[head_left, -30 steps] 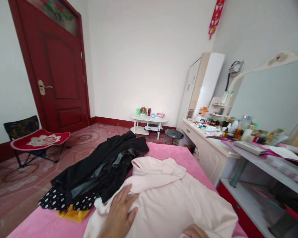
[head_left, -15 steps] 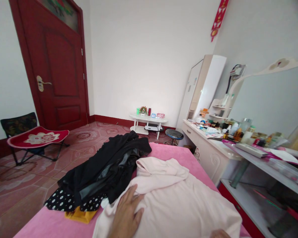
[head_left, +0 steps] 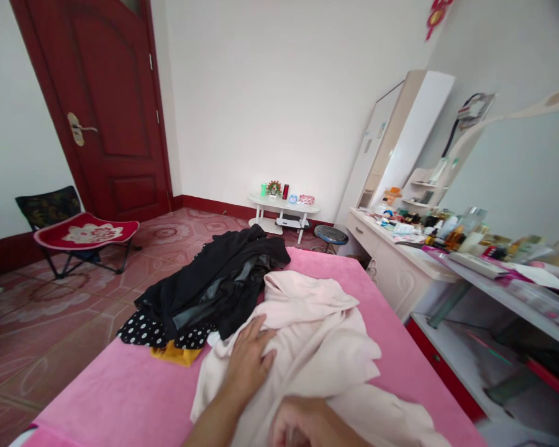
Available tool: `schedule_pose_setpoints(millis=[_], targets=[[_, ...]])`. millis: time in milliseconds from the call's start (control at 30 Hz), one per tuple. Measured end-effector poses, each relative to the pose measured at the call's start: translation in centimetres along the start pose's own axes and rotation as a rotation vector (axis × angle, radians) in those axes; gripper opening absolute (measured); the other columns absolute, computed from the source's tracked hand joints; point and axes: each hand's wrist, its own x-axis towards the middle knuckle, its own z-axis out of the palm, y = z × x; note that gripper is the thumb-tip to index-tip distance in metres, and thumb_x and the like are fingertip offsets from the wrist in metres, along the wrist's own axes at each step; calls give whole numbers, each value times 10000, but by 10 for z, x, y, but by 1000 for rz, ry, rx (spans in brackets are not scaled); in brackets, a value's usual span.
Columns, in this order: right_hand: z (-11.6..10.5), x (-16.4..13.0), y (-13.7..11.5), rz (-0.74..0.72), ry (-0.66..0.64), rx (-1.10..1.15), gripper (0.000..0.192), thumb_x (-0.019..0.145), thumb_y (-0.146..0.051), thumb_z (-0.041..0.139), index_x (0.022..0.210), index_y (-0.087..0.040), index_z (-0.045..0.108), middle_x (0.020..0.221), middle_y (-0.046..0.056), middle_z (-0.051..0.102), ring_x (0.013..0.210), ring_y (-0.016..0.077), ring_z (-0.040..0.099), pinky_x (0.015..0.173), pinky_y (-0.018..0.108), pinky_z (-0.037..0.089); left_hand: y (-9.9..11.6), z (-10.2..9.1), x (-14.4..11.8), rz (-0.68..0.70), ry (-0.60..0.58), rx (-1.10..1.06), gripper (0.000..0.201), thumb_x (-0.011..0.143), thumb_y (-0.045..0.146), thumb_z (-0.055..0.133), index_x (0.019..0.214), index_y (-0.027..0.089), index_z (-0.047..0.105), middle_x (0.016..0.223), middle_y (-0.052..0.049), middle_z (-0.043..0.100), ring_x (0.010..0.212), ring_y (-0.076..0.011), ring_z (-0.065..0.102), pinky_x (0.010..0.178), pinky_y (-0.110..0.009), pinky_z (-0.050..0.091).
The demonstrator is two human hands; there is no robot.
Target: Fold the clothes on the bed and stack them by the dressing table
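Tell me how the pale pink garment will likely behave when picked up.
The pale pink garment would probably hang limp, given its loose, rumpled folds. Part of it may drag, since the left hand rests on it.

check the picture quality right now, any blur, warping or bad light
Head view: the right hand looks slightly soft, perhaps from motion, while the left hand is clearer; head view: wide-angle stretch makes the door and tall white cabinet lean; head view: light is soft, brightest on the back wall, with deep shadow under the shelf at right.
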Motion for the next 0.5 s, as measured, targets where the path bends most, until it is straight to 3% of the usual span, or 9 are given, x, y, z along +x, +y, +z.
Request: schedule_pose_setpoints(millis=[100,200,267,367,500], targets=[[-6,53,7,-91,63,-35,161,756,-147,473,859,-203,583,713,-36,602,584,98,559,550,184,414,2,-2,0,15,-4,-18,439,752,187,566,1187,238,601,1430,-83,400,1295,-290,376,1050,-470,338],[-18,113,27,-220,255,-298,406,651,1,443,960,-202,608,1021,22,626,871,129,603,771,220,444,3,-3,1,21,12,-37,468,741,171,565,1204,235,590,1423,-83,407,1289,-290,381,1043,-477,347],[-24,142,41,-219,238,-499,535,601,22,494,1076,-201,599,1120,39,606,966,157,597,826,232,433,3,-3,3,14,29,-51,399,750,181,564,1139,241,629,1398,-77,438,1263,-288,411,1026,-472,368],[-26,160,57,-168,191,-692,630,603,-19,564,1214,-174,542,1127,42,599,904,167,627,775,226,439,4,-4,5,22,65,-97,262,795,164,513,983,231,684,1264,-74,557,1162,-260,499,990,-443,405],[-25,150,60,-140,279,-759,398,688,-48,506,1059,-136,619,1013,21,629,859,162,635,766,222,427,12,-12,4,83,83,-204,272,881,163,409,933,214,671,1009,-70,655,977,-215,574,901,-388,449]])
